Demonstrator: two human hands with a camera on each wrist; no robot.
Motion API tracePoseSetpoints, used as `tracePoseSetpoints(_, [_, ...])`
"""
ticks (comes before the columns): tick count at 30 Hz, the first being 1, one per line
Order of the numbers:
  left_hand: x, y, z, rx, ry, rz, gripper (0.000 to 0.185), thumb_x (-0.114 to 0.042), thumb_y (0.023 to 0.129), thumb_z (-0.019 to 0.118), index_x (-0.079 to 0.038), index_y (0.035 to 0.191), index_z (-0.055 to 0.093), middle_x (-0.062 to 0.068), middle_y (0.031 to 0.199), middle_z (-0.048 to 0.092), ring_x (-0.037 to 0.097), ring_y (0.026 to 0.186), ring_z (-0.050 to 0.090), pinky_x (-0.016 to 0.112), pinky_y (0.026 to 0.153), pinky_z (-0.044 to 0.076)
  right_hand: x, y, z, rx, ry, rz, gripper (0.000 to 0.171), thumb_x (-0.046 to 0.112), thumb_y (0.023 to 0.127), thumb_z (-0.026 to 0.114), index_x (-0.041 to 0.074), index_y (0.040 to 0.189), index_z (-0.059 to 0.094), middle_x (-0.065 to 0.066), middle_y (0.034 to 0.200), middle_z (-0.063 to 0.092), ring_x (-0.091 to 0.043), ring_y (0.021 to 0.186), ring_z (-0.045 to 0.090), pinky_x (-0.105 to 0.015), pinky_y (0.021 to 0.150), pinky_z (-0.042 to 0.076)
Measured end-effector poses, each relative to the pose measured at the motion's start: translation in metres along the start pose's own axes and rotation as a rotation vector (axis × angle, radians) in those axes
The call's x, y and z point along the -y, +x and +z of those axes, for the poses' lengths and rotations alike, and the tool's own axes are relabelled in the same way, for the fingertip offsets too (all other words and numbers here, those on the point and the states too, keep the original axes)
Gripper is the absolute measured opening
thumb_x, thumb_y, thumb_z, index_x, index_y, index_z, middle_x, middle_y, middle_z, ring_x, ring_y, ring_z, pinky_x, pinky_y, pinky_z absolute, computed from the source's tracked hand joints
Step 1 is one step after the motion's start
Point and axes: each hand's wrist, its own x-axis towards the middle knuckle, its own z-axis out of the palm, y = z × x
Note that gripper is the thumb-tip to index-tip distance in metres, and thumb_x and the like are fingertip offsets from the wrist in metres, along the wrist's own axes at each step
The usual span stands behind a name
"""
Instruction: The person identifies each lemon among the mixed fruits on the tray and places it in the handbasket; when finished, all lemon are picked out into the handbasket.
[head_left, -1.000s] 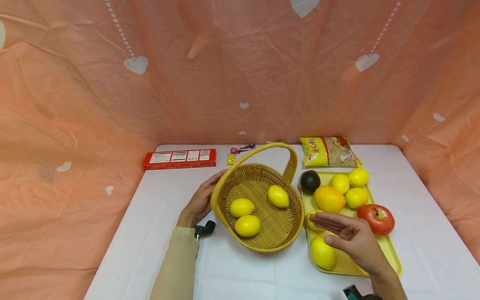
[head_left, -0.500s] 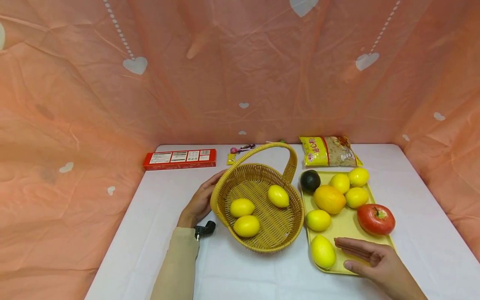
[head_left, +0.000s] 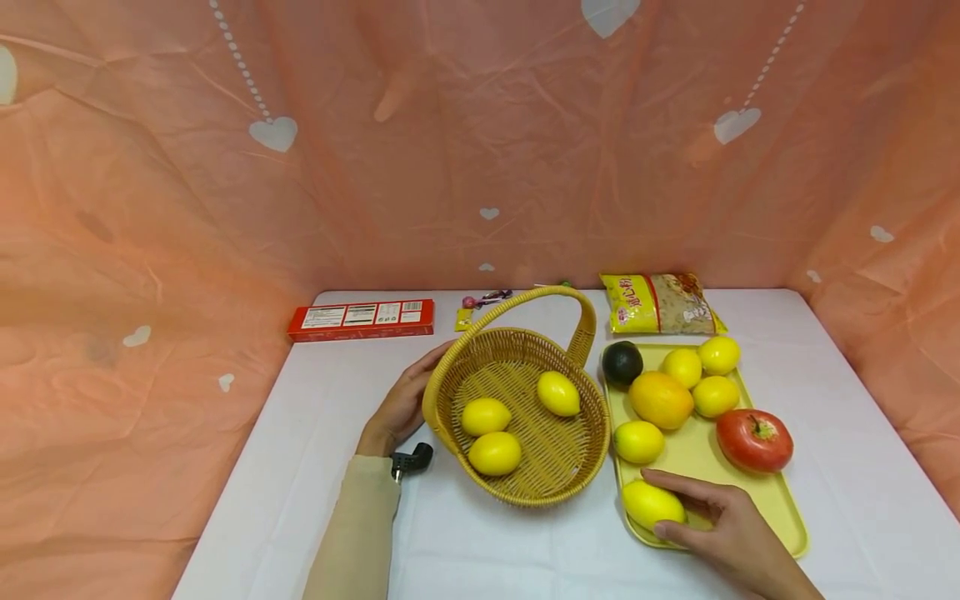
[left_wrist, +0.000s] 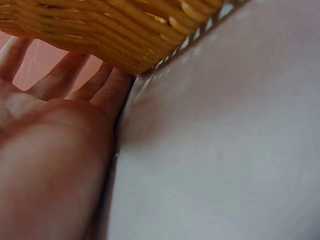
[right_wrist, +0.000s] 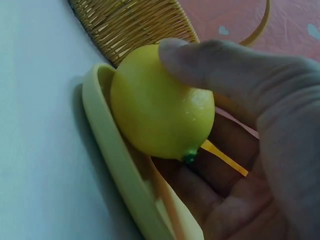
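A lemon (head_left: 651,505) lies at the near left corner of the yellow tray (head_left: 787,525). My right hand (head_left: 723,525) holds it between thumb and fingers; in the right wrist view the thumb presses on top of the lemon (right_wrist: 155,105) while the other fingers reach round its far side. To the left stands a wicker basket (head_left: 551,450) with an arched handle and three lemons inside. Against the basket's left side rests my left hand (head_left: 405,404), its fingertips hidden behind the wicker. The left wrist view shows those fingers (left_wrist: 60,75) extended along the basket's wall (left_wrist: 115,30).
Also on the tray are a dark green round fruit (head_left: 622,363), an orange-yellow fruit (head_left: 660,400), several more lemons (head_left: 639,442) and a red tomato-like fruit (head_left: 753,440). Behind lie a yellow food bag (head_left: 663,304), a red box (head_left: 362,321) and small candies (head_left: 465,318).
My right hand has come back from beside the basket, down over the tray, and taken hold of the near lemon, which has turned slightly. My left hand and the basket stay put.
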Motion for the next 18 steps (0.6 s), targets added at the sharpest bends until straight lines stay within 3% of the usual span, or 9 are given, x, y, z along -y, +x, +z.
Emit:
tracePoseSetpoints(9, [0.000,0.000,0.000,0.002,0.005,-0.001,0.053,-0.008,0.118,0.037,-0.014,0.170,0.040,0.002,0.169,0.049,0.015,0.139,0.060,0.026,0.117,0.054,0.002,-0.004,-0.008,0.020,-0.037,-0.040,0.052,0.016,0.092,0.089,0.018,0.142,0.074,0.011,0.137,0.077,0.014,0.124,0.062,0.000,0.100,0.047])
tracePoseSetpoints(15, [0.000,0.000,0.000,0.000,0.003,0.002,0.053,-0.008,0.118,0.038,-0.015,0.170,0.041,0.004,0.170,0.047,0.015,0.139,0.060,0.026,0.115,0.055,0.017,0.001,-0.021,0.024,0.182,-0.132,0.051,-0.009,0.094,0.079,-0.002,0.143,0.069,0.009,0.139,0.076,0.002,0.122,0.070,-0.012,0.099,0.058])
tracePoseSetpoints(18, [0.000,0.000,0.000,-0.003,0.008,0.001,0.053,-0.007,0.118,0.037,-0.014,0.170,0.041,0.006,0.171,0.045,0.015,0.139,0.059,0.026,0.115,0.055,0.029,0.008,-0.025,0.039,0.237,-0.205,0.051,-0.016,0.093,0.074,-0.006,0.143,0.067,0.005,0.140,0.076,-0.003,0.124,0.072,-0.015,0.102,0.059])
